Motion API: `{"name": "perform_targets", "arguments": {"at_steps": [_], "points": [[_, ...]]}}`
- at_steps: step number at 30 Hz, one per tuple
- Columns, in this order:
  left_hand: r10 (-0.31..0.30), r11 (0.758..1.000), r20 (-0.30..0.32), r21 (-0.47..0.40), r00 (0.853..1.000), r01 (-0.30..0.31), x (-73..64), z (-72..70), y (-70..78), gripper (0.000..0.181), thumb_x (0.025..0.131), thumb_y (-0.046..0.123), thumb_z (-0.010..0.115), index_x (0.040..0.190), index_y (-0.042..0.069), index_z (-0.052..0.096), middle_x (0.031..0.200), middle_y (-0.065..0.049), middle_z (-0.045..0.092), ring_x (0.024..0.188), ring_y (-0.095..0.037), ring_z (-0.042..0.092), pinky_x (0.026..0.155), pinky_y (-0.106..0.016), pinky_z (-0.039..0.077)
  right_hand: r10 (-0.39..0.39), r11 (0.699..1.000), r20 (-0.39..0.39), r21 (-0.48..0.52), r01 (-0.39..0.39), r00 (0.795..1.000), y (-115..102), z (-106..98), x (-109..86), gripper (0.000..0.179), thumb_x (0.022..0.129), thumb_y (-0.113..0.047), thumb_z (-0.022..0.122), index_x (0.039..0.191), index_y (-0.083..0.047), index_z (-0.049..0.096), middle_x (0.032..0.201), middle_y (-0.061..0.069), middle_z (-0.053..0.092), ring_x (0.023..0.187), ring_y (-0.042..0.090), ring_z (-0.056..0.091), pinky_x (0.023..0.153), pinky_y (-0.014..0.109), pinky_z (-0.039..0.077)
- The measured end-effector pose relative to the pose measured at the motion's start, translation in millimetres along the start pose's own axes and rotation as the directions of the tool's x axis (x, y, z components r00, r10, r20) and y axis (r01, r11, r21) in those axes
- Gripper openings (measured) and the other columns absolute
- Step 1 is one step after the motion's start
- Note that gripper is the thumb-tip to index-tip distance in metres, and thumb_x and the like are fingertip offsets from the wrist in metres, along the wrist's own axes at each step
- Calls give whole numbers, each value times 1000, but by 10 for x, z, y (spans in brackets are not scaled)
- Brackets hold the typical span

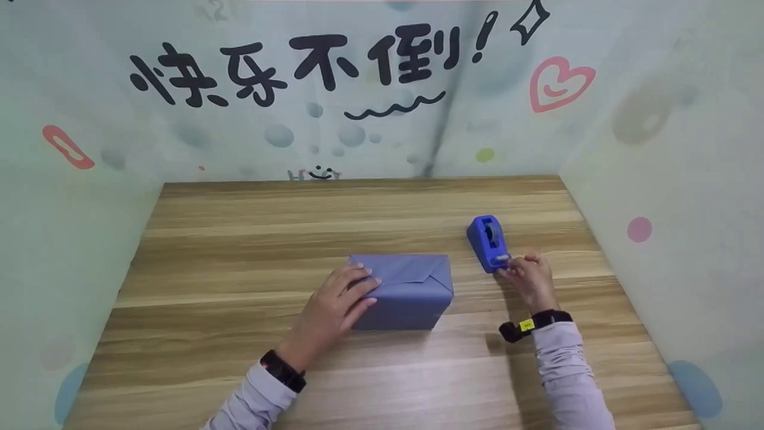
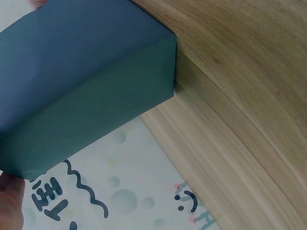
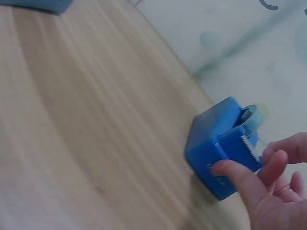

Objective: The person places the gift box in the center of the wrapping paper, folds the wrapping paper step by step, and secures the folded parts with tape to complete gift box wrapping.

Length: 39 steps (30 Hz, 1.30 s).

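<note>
A box wrapped in blue-grey paper stands on the wooden table, with a folded paper flap showing on its top. My left hand holds its left end, the fingertips lying over the top. From the left wrist, a long side of the wrapped box fills much of the view. To the right, a blue tape dispenser holds a roll of clear tape. My right hand is at its front end: the thumb presses the front face below the toothed cutter, the other fingers curl beside it.
Pale printed walls enclose the wooden table at the back and both sides. The dispenser stands right of the box, with a strip of tabletop between them. Dark bands with small cameras sit on both wrists.
</note>
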<state>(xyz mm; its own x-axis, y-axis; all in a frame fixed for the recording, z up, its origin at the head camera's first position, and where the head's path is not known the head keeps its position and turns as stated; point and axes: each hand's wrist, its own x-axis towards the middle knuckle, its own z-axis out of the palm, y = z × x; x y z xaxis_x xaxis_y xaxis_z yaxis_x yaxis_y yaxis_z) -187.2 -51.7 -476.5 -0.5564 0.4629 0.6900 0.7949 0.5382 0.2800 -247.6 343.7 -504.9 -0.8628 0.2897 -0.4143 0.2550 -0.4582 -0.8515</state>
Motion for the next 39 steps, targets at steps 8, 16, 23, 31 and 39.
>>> {"name": "perform_targets", "arguments": {"at_steps": [8, 16, 23, 31, 39], "points": [[-1, 1000, 1, -8, 1000, 1, 1, -6, 5, 31, 86, 20, 66, 116, 15, 64, 120, -5, 59, 121, -21, 50, 105, -35, 38, -167, 977, -27, 130, 169, 986, 311, -40, 59, 29, 85, 17, 39, 87, -10, 28, 64, 0, 49, 56, 9, 53, 69, 27, 57], [-16, 1000, 18, -25, 1000, 17, 3, -4, 13, 29, 90, 24, 61, 117, 15, 64, 121, -5, 58, 122, -21, 49, 106, -34, 37, -205, 978, -2, -39, 205, 979, 404, -87, 100, 31, 87, 14, 46, 93, -10, 28, 75, -1, 50, 63, 8, 57, 80, 33, 56], [9, 1000, -11, -6, 1000, -10, -4, 1, -12, 31, 86, 21, 66, 116, 15, 64, 120, -5, 58, 120, -20, 50, 105, -32, 39, -215, 972, 19, -91, 216, 976, 400, -63, 133, 32, 85, 15, 45, 93, -10, 26, 81, 1, 46, 69, 7, 57, 78, 32, 56], [6, 1000, -7, -5, 1000, -6, -11, -11, 1, 31, 86, 20, 67, 116, 16, 64, 120, -5, 58, 120, -21, 50, 105, -33, 39, -262, 951, 37, -158, 264, 964, 445, -53, 134, 30, 86, 14, 43, 91, -10, 27, 82, 1, 43, 71, 10, 59, 76, 35, 57], [4, 1000, -2, -3, 1000, -4, -5, -18, -1, 32, 85, 20, 67, 116, 15, 64, 120, -5, 58, 119, -23, 51, 104, -37, 40, -266, 945, 25, -191, 266, 964, 460, -17, 110, 26, 89, 14, 40, 90, -8, 26, 82, 4, 42, 65, 14, 60, 68, 34, 58]]}}
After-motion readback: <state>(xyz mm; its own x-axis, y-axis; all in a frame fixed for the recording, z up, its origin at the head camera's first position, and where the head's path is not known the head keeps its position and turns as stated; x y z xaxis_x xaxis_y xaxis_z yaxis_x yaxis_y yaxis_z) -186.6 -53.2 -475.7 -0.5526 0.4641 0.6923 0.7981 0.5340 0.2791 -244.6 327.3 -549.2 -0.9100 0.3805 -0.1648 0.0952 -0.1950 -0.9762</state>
